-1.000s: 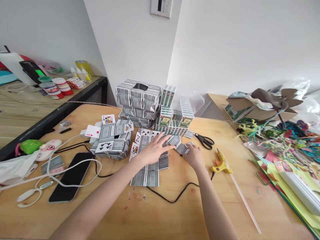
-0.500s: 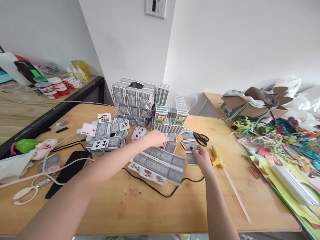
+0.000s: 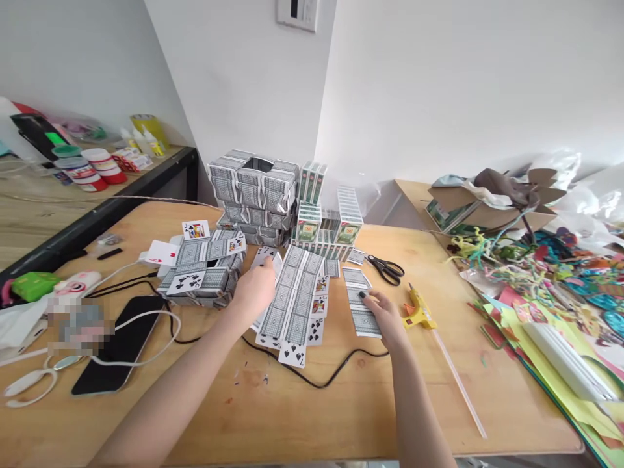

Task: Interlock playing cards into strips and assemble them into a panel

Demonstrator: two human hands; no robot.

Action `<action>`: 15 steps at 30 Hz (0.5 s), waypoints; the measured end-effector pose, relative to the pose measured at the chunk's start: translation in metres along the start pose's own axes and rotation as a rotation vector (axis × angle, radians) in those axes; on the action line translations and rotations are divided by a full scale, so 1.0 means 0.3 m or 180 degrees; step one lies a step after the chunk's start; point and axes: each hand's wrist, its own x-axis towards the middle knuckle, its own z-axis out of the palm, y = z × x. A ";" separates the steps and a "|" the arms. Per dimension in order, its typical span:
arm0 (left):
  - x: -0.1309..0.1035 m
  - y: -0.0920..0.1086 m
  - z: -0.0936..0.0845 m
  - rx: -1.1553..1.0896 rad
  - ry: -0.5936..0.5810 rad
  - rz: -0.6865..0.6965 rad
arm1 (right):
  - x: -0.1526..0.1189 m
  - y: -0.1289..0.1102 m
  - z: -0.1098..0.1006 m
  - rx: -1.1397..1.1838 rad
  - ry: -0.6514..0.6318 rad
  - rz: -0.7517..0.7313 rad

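A panel of joined playing cards [image 3: 296, 296], grey patterned backs up, stands out in front of me with several card faces showing along its right and lower edges. My left hand [image 3: 256, 286] is closed at its left edge; the fingertips are partly hidden. To the right, my right hand [image 3: 385, 315] pinches a short strip of playing cards [image 3: 358, 292], thumb on top. Beyond the panel rise green card boxes [image 3: 351, 231] stacked in rows. Beside them is a tall structure made of folded cards [image 3: 253, 195].
Black scissors [image 3: 387, 268] and a yellow glue gun [image 3: 418, 311] with a long clear glue stick lie right of my right hand. A lower card structure [image 3: 205, 283], a phone [image 3: 119, 344] and white cables are on the left. A black cable [image 3: 316, 385] crosses in front. Coloured paper [image 3: 541, 351] covers the right side.
The card panel has turned from lying crosswise to pointing away from me. My left hand has moved left and nearer to me, to its left edge. The right hand still holds the strip.
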 end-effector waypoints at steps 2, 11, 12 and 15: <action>-0.047 -0.007 -0.016 0.0030 0.0226 -0.0243 | 0.010 0.024 0.038 -0.0102 -0.0210 0.0026; -0.082 0.094 0.067 -0.0577 0.0515 0.1241 | 0.077 0.113 0.134 -0.1289 -0.0091 -0.0287; -0.067 0.103 0.105 -0.0608 0.0360 0.1333 | 0.086 0.118 0.139 -0.1456 -0.0011 -0.0339; -0.028 0.118 0.205 -0.0538 0.0042 0.1530 | 0.113 0.126 0.155 -0.1920 0.0287 -0.0520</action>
